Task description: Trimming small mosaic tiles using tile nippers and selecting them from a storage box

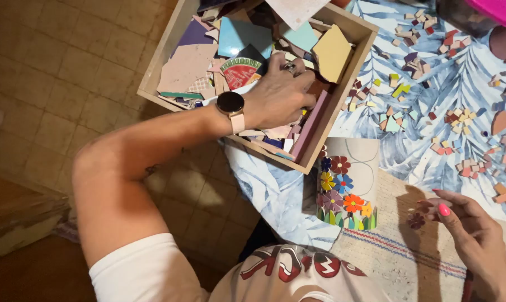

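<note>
Digging thru the wooden box [342, 92] w/ our left hand [281, 95], fingers curled down among the broken tile pieces [239, 39]. We can't tell if they've closed on a shard yet; fingertips are buried in the pile near the box's right wall. Watch [230, 104] on that wrist faces up.

Key relation: the box sits up and to the left of the mosaic pot [348, 187], its near corner just beside the pot's top edge. Left hand is deep in the box, so it's the nearer one to the shards. Right hand [471, 232] is well apart from the box, low at the right, over the woven mat [398, 251].

Right hand pinches a small dark flower-shaped piece [416, 220] btwn thumb and fingertip, other fingers loosely open. That piece lies to the right of the pot, near it but not touching, approx level w/ the pot's lower band of flowers. Pot lies on its side, long axis running away from us, flowered face up.

Small cut tiles [460, 120] are scattered over the leaf-print cloth [275, 196] beyond, well apart from both hands.
</note>
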